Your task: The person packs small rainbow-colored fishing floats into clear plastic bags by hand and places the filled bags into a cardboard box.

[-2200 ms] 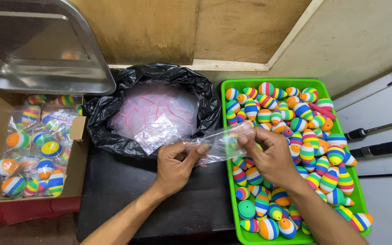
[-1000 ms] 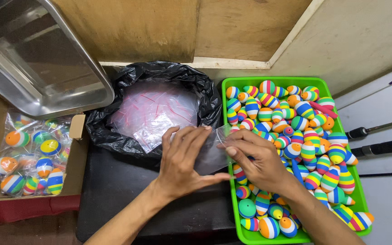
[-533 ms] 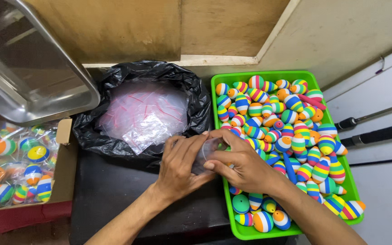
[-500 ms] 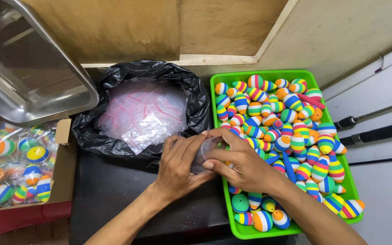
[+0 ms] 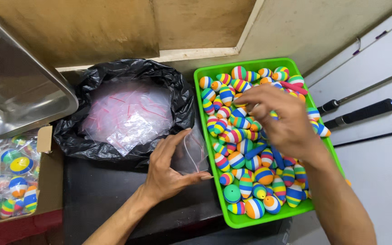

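Fingers of the right hand (image 5: 281,119) curled loosely over the striped floats (image 5: 246,145) in the green tray (image 5: 268,217), gripping nothing visible, while the left hand (image 5: 171,168) pinched the small clear bag (image 5: 195,152) open just left of them.

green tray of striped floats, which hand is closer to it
Right. The right hand is over the green tray, fingers down among the striped floats. The left hand is beside the tray's left wall, holding a small clear bag.
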